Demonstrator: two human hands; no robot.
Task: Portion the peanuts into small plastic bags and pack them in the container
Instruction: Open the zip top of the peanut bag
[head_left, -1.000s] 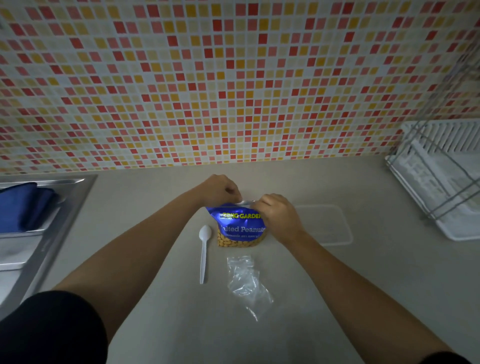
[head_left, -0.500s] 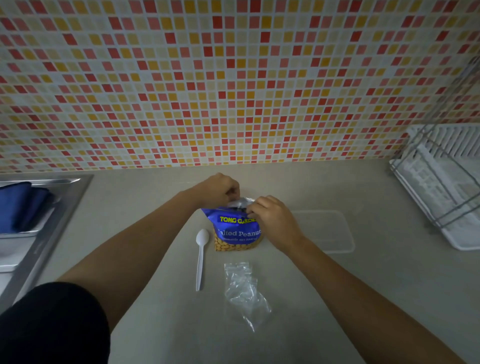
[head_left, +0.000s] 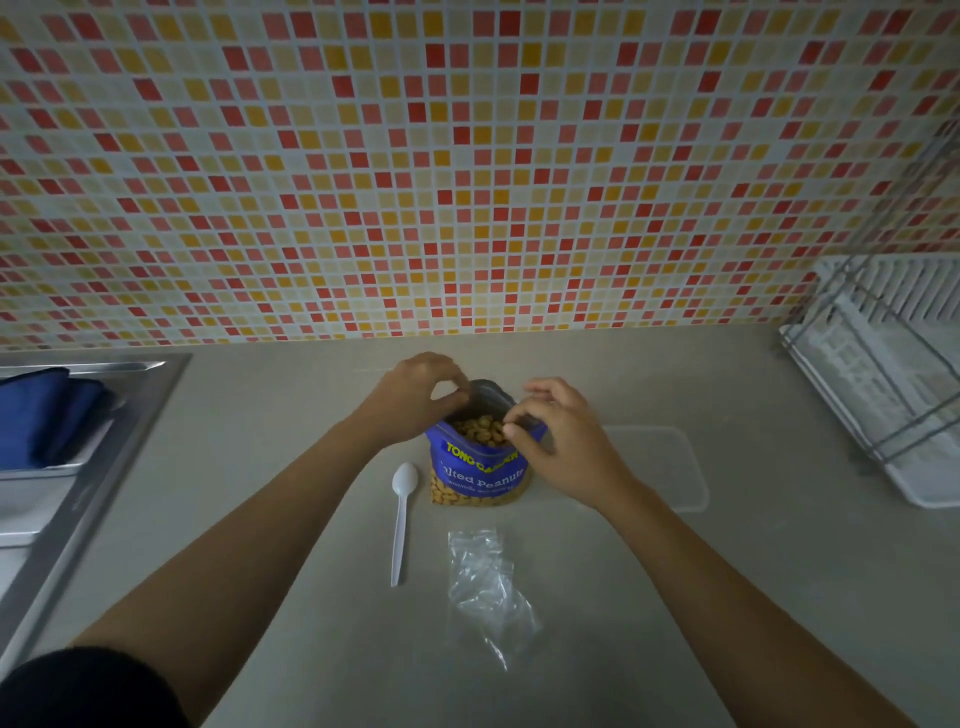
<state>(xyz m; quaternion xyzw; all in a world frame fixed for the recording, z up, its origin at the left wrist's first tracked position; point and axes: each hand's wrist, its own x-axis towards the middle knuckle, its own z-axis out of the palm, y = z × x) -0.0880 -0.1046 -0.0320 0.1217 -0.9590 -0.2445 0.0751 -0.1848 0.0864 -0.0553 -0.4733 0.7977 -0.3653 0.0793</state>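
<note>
Head view: left hand (head_left: 415, 395) and right hand (head_left: 561, 441) each pinch the rim of the peanut bag (head_left: 478, 467), mid-counter (head_left: 727, 597), mouth spread. Step: opening. Next, likely: spoon (head_left: 402, 512), left; plastic bags (head_left: 485, 582), near.

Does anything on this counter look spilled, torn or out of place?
Nothing stands out. The peanut bag stands upright, open, with no nuts on the counter; spoon and small plastic bags lie nearby.

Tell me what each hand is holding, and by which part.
Both hold the peanut bag by its opened top rim: left hand at the left edge, right hand at the right.
</note>
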